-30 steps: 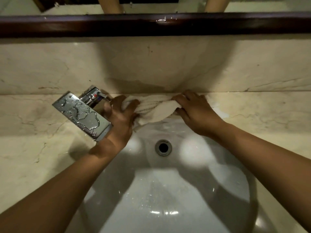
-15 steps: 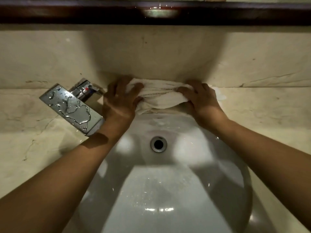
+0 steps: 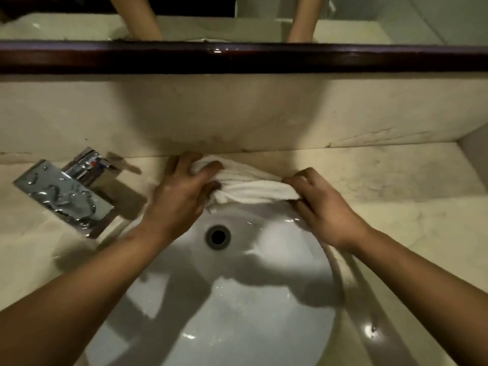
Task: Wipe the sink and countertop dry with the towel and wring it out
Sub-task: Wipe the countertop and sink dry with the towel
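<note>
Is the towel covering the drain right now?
No, the towel is bunched between the left hand and the right hand at the back rim of the sink, and the drain sits uncovered below it.

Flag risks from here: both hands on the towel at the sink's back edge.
The towel is bunched between left hand and right hand at the sink rim; wringing there may drip onto the countertop. The faucet, beaded with droplets, sits near the left hand; a bump could shed water.

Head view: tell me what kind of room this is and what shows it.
Probably a bathroom: a white sink set into a marble countertop, a chrome faucet at its left, and a dark-framed mirror above.
</note>
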Demonstrator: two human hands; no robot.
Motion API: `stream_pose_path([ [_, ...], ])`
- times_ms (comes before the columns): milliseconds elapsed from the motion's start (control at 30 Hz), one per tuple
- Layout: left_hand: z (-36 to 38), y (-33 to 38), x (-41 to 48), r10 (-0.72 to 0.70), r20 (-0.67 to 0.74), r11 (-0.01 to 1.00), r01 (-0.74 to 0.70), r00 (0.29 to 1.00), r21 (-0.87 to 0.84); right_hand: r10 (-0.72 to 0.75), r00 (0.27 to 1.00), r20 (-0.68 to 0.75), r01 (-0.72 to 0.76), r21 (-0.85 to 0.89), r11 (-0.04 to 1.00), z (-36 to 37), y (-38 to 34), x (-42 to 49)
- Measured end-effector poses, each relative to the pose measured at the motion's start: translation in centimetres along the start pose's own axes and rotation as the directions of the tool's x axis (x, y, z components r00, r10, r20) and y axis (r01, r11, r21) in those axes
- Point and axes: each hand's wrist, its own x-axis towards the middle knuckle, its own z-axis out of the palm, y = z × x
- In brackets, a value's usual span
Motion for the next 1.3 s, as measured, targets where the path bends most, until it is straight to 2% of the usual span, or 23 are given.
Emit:
stream_pose_path([
  [133,3.5,5.6,7.0,0.127,0.035,0.987,-0.123,0.991,-0.104,0.144,0.973,-0.178,-0.163,-0.101,0.981,-4.8,4.2,-3.1],
  [200,6.1,9.2,10.2,0.161,0.044,0.985,-0.157,0.986,-0.075,0.232,0.942,-0.243,-0.269,-0.132,0.954,-6.7,7.0,-5.3],
  [300,10.2,15.6,13.2,0.291,0.176,0.957,-0.285,0.941,-0.055,0.403,0.876,-0.266,-0.451,-0.154,0.879,-7.7,12.5,-9.1],
  [367,12.8,18.3,13.9,0.294,0.221,0.955,-0.276,0.930,-0.110,0.467,0.838,-0.282,-0.524,-0.184,0.831,-7.0,15.2,-10.9],
  [500,15.5,19.1,14.9,0.245,0.210,0.969,-0.245,0.947,-0.024,0.552,0.747,-0.371,-0.629,-0.124,0.768,-5.8,16.0,-11.2],
  [567,15.5,18.5,14.8,0.295,0.223,0.952,-0.306,0.929,0.012,0.566,0.735,-0.374,-0.639,-0.103,0.762,-5.3,15.0,-11.1],
  [633,15.4,18.3,14.7,0.386,0.268,0.918,-0.395,0.883,-0.023,0.578,0.727,-0.371,-0.645,-0.079,0.760,-5.0,14.0,-11.7],
  [700,14.3,18.2,14.2,0.404,0.255,0.913,-0.404,0.878,-0.057,0.587,0.716,-0.378,-0.654,-0.070,0.753,-4.1,12.8,-12.6],
  [767,13.7,17.9,13.2,0.430,0.250,0.897,-0.442,0.868,-0.008,0.596,0.702,-0.390,-0.663,-0.054,0.746,-3.0,10.9,-13.5],
  [833,12.0,17.2,11.5,0.485,0.308,0.871,-0.484,0.818,-0.087,0.598,0.705,-0.381,-0.648,-0.003,0.762,-1.8,8.2,-14.5],
  [967,10.1,14.6,8.3,0.544,0.302,0.839,-0.498,0.783,-0.219,0.618,0.713,-0.331,-0.631,0.081,0.771,1.3,2.0,-17.2],
  [1067,8.4,13.5,6.5,0.580,0.316,0.814,-0.537,0.751,-0.220,0.629,0.722,-0.288,-0.626,0.114,0.771,3.4,-1.8,-18.4],
  [1200,6.2,13.2,5.2,0.645,0.294,0.764,-0.607,0.705,-0.219,0.621,0.750,-0.229,-0.544,0.322,0.775,3.7,-4.1,-19.8],
  [1233,5.8,14.0,5.2,0.668,0.289,0.744,-0.628,0.686,-0.228,0.630,0.738,-0.243,-0.528,0.373,0.763,3.3,-4.3,-20.6],
  [1300,5.9,17.0,6.1,0.716,0.260,0.698,-0.671,0.648,-0.249,0.676,0.666,-0.316,-0.523,0.449,0.725,2.1,-3.7,-22.6],
])
